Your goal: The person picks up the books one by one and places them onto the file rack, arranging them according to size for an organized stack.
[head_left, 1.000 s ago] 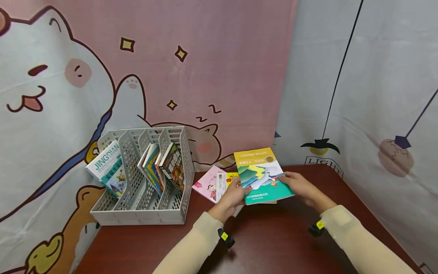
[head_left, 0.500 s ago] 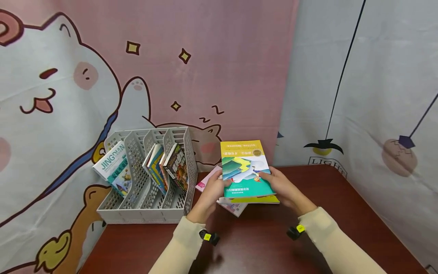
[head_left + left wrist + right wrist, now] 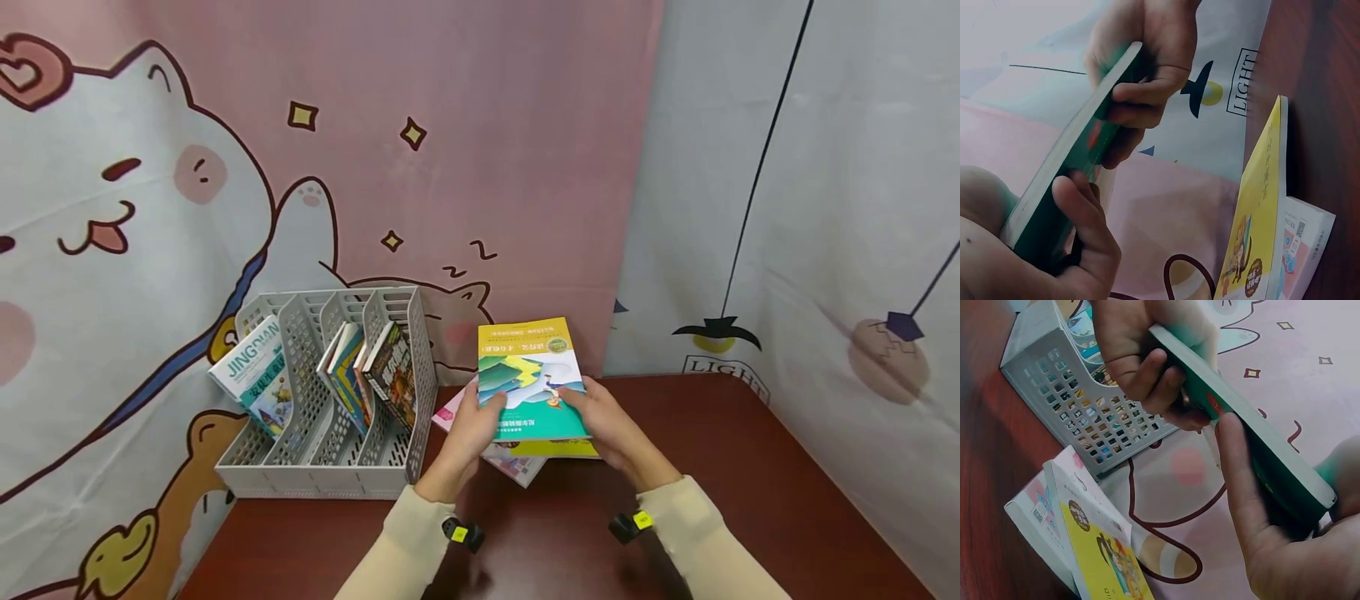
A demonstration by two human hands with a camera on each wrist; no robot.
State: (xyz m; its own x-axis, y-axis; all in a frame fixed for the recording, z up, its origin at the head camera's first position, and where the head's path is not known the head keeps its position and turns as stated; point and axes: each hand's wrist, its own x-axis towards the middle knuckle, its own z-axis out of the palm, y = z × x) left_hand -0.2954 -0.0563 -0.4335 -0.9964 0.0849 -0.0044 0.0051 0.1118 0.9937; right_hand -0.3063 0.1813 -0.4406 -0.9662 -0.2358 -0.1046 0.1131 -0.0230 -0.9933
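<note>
A book [image 3: 525, 375] with a yellow top, a painted landscape and a green lower band is held up in both hands over the table. My left hand [image 3: 475, 429] grips its left edge, thumb on the cover and fingers beneath. On the opposite edge, my right hand [image 3: 609, 425] holds it the same way. Both wrist views show the fingers curled under the book's green back. Below it lie a yellow book [image 3: 1107, 550] and, under that, a pink-and-white book [image 3: 1038, 515]; the held book hides much of them in the head view.
A grey slotted file rack [image 3: 315, 482] stands at the table's left. Its slots hold a white-and-teal book [image 3: 258, 375], several thin books [image 3: 347, 375] and a dark-covered book [image 3: 393, 375]. The brown table [image 3: 720, 500] meets hanging printed cloths behind and at right.
Both hands have carried the green-and-yellow book leftward and straightened it. The left hand shifted to its left edge. The head view has also shifted slightly.
</note>
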